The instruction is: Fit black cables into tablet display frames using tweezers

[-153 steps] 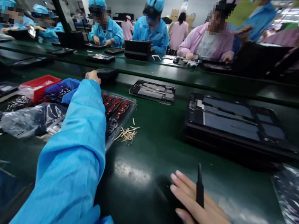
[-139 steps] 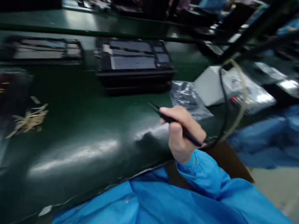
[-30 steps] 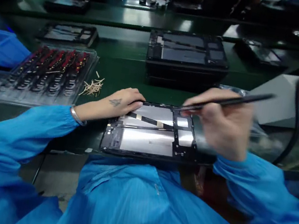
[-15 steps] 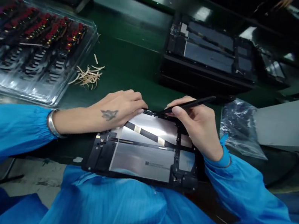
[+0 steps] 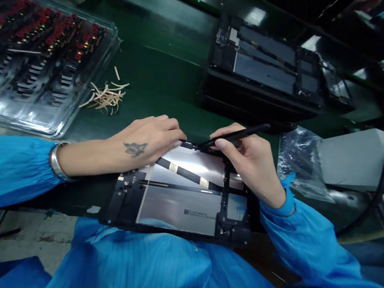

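Observation:
An opened tablet [image 5: 181, 211], with a silvery metal back plate, dark flex strips and a black frame, lies in front of me at the bench's near edge. My left hand [image 5: 152, 140] grips its far edge, thumb and fingers closed together there. Some of those fingers are hidden behind the hand. In my right hand [image 5: 249, 156] is a pair of slim black tweezers [image 5: 243, 132], pinched like a pen and slanting down to the left. Their tip meets the tablet's far edge, just right of my left fingertips. Whether the tip holds anything is too small to tell.
Left stands a clear plastic tray [image 5: 72, 114] of small red and black parts. Beside it lies a pile of thin pale strips [image 5: 107, 96]. Stacked tablets [image 5: 259, 94] stand behind. A plastic bag [image 5: 300, 155], white box [image 5: 355, 154] and dark cable [image 5: 379, 190] are right.
The whole view has shifted slightly, so the scene sits a little further left. Both hands keep their places on the tablet, and the tweezers still touch its far edge.

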Available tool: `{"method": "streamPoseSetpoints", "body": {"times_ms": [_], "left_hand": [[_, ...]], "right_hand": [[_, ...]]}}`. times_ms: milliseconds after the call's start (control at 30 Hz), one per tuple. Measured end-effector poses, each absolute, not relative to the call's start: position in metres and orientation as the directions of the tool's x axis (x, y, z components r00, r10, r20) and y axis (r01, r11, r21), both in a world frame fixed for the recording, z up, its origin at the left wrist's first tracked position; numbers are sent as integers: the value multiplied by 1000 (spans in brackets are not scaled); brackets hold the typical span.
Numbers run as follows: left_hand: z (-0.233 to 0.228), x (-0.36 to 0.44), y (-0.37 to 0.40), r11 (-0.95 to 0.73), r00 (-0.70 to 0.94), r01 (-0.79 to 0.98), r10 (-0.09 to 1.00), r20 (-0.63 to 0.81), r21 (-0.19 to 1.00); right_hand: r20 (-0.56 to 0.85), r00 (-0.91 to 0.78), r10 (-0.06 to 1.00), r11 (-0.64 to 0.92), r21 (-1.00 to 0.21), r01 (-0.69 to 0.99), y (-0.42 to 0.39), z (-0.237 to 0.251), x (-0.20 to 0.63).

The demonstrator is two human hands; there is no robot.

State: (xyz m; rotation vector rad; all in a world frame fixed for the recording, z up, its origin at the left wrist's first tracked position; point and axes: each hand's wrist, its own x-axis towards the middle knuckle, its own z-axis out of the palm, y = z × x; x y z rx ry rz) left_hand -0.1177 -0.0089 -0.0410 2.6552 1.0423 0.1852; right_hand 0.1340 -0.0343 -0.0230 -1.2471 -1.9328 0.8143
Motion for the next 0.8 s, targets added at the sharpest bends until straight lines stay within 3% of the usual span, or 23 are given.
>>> {"method": "streamPoseSetpoints", "body": {"times_ms": [567, 800], "left_hand": [[-42, -118, -10, -700, 726, 646, 687, 39, 305], [-48, -119, -9, -721, 734, 615, 671, 103, 318]], "right_hand": [[263, -338, 904, 413, -743, 526, -36, -23, 134], [234, -289, 929, 357, -777, 519, -37, -22, 132]]}}
